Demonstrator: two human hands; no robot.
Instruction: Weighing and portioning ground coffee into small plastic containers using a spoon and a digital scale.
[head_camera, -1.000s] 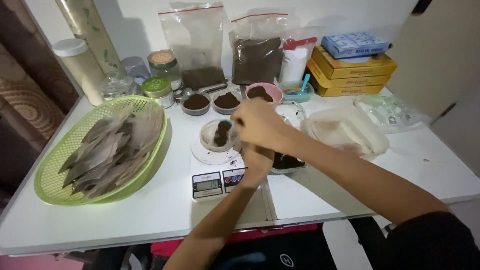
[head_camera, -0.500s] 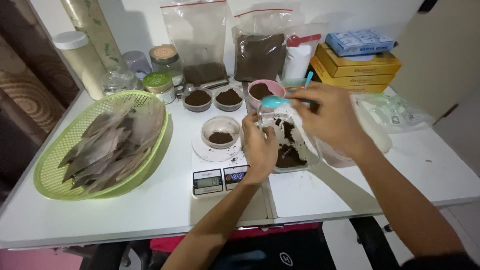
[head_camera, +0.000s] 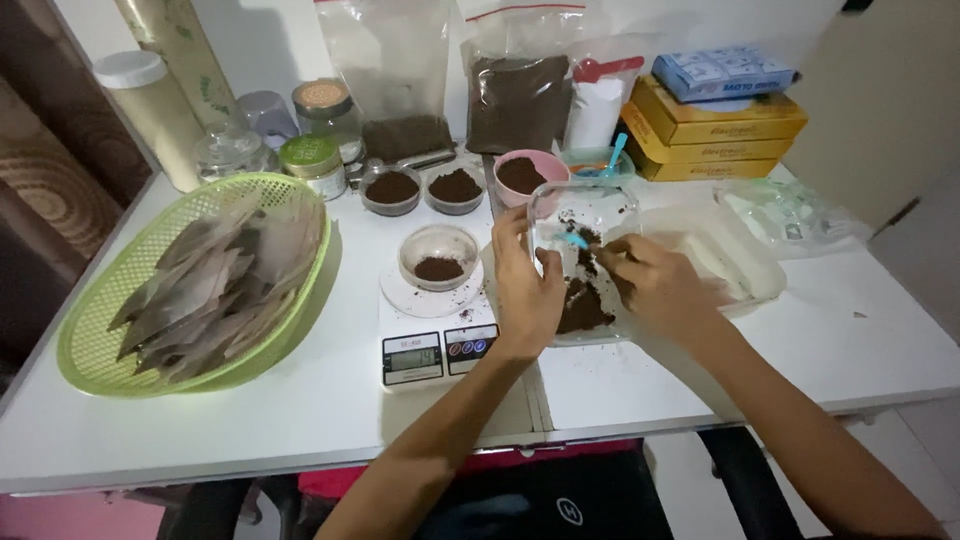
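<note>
My left hand (head_camera: 527, 282) grips the near left rim of a clear plastic tub (head_camera: 583, 205) that holds dark brown powder (head_camera: 583, 305). My right hand (head_camera: 652, 283) is inside the tub, fingers closed on a small blue spoon (head_camera: 575, 240) that dips toward the powder. Left of the tub, a small clear bowl (head_camera: 439, 256) with a little powder sits on a white digital scale (head_camera: 432, 330).
A green basket (head_camera: 105, 330) of brown paper pouches fills the left. Three bowls of powder (head_camera: 455, 186), jars, tall bags (head_camera: 516, 100), yellow boxes (head_camera: 715, 125) and another blue spoon (head_camera: 613, 157) line the back. A second clear container (head_camera: 735, 262) lies right.
My right hand has come down from above the pink bowl into the clear tub with the blue spoon. A second ago it was over the bowl on the scale. My left hand stays on the tub.
</note>
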